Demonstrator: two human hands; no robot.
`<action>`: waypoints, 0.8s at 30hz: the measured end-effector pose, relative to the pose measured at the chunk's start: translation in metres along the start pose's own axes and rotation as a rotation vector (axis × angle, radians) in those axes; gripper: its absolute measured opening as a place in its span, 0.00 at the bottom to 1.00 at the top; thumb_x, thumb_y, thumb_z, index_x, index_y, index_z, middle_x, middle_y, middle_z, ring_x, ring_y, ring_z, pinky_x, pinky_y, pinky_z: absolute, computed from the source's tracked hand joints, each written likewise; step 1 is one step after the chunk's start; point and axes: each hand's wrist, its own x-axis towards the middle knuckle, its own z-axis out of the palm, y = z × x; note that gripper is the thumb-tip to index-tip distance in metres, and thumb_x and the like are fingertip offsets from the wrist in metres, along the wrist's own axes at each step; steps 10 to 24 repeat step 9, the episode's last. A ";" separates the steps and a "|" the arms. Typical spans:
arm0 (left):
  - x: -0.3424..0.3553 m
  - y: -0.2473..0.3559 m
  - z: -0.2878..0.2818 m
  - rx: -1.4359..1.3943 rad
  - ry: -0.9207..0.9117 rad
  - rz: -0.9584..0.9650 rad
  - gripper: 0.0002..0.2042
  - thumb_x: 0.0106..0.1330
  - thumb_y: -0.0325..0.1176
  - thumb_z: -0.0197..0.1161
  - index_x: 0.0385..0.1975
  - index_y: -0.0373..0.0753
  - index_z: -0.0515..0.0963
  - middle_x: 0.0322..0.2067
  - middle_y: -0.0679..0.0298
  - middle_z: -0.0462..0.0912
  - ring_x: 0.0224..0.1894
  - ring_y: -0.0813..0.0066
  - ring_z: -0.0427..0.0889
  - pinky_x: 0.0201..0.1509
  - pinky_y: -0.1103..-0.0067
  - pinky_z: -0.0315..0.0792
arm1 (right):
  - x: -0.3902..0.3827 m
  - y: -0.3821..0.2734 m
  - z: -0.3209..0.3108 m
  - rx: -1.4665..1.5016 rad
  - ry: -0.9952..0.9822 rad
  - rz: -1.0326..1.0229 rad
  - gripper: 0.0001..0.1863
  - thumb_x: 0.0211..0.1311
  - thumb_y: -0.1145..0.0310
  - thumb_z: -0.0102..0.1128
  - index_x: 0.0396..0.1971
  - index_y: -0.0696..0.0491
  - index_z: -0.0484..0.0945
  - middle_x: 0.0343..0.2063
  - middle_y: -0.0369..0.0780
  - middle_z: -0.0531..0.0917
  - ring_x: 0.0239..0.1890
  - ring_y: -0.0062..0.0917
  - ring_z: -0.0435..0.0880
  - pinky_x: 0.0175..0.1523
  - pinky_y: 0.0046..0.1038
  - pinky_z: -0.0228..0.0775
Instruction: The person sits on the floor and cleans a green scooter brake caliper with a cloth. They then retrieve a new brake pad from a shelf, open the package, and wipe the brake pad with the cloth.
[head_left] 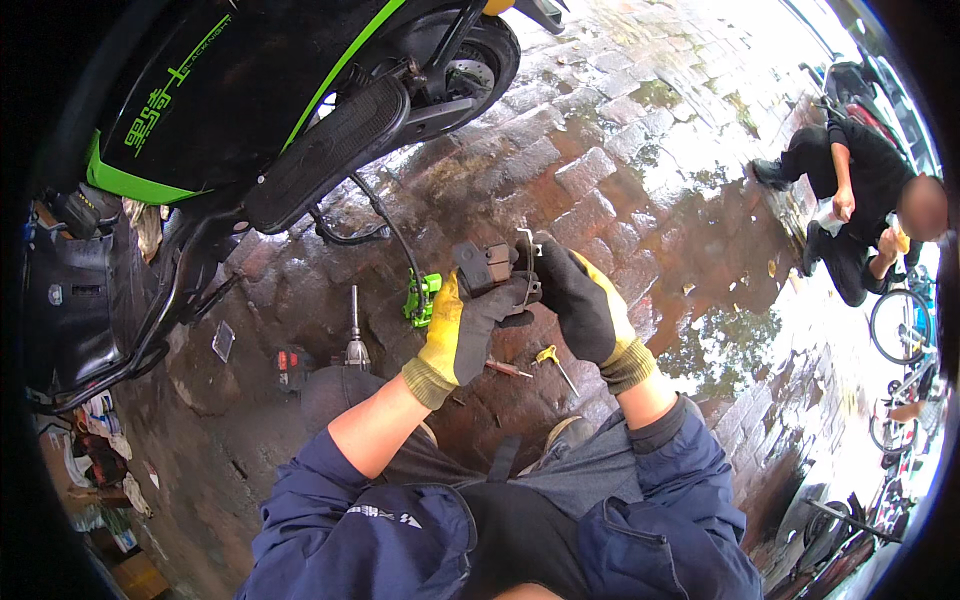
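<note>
I hold dark grey brake pads [483, 265] in front of my chest. My left hand [462, 335], in a yellow and black work glove, is closed round them from the left and below. My right hand [580, 305], gloved the same way, is closed at a thin bent metal bracket [533, 246] beside the pads. Its fingertips are partly hidden behind the bracket. Just left of my left hand, a bright green brake caliper [422, 298] hangs at the end of a black hose [385, 210].
A black and green electric scooter [260, 120] fills the upper left. A cordless ratchet [355, 345], a red-handled tool [508, 369] and a yellow T-handle key [556, 367] lie on wet paving. A person [870, 190] sits at the right, near bicycles [900, 325].
</note>
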 end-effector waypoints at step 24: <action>0.002 0.005 -0.001 -0.061 -0.031 -0.025 0.18 0.75 0.27 0.63 0.64 0.40 0.77 0.54 0.63 0.86 0.53 0.69 0.87 0.52 0.65 0.86 | 0.010 0.005 -0.006 -0.042 0.122 0.022 0.20 0.78 0.59 0.59 0.62 0.53 0.80 0.54 0.35 0.85 0.53 0.20 0.83 0.61 0.27 0.75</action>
